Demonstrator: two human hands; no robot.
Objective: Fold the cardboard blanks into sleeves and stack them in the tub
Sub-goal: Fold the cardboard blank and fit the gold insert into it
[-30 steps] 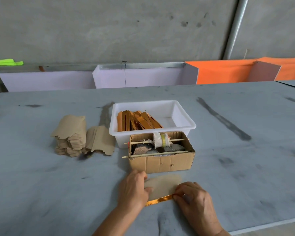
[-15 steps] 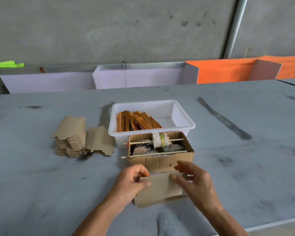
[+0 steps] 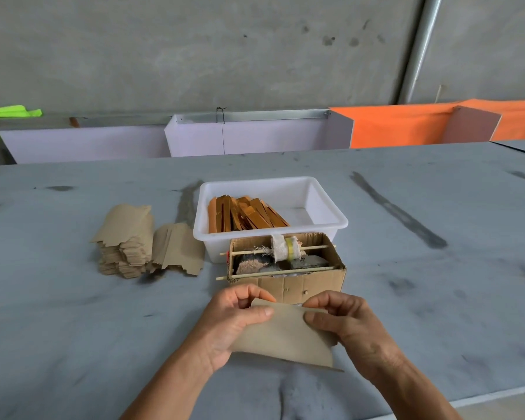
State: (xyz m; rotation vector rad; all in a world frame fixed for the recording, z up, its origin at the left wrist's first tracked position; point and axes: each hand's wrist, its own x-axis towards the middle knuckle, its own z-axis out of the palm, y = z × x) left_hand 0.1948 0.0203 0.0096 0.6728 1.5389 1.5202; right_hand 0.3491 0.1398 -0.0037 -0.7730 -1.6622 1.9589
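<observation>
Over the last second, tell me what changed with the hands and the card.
The card was pressed flat on the table; both hands lifted it. The left hand and right hand now pinch its top edge. The tub, blank stack and cardboard box stayed put.

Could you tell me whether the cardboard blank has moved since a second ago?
Yes: the cardboard blank, then flat on the table, is now lifted in both hands.
</observation>
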